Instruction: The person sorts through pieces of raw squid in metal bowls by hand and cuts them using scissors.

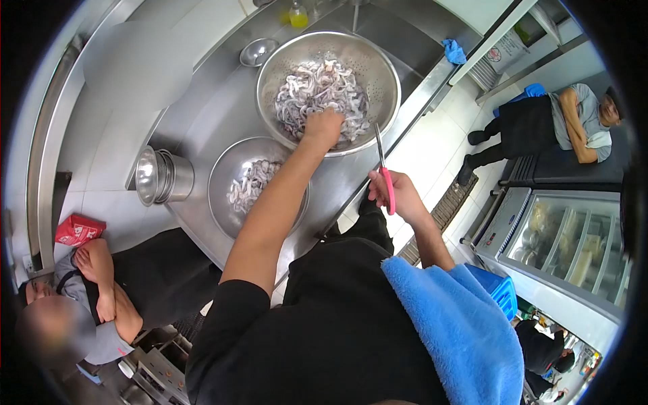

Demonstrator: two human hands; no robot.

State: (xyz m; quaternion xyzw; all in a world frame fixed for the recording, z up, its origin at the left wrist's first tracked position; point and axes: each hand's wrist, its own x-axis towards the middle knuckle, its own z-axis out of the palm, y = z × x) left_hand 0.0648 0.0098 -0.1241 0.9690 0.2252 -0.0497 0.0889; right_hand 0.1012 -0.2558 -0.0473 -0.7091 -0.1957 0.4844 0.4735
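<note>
A large steel colander (pixel 273 121) stands on the steel counter, heaped with pale and purplish squid tentacles (pixel 317 84). My left hand (pixel 324 128) reaches over its near rim, fingers curled down into the pile and closed on the tentacles, fingertips partly hidden. Scissors (pixel 386 182) with pink handles are in my right hand (pixel 398 196), held to the right of the colander, blades pointing up by its rim. Below my left forearm sits a wide steel bowl (pixel 223 182) with more cut squid pieces (pixel 250 189); the forearm covers part of it.
Stacked steel pots (pixel 165 177) stand at the counter's left, a small steel bowl (pixel 258 52) and a yellow-liquid bottle (pixel 298 15) behind. A blue cloth (pixel 454 52) lies on the counter edge. People with folded arms are at left and right. A glass-topped fridge (pixel 560 236) stands right.
</note>
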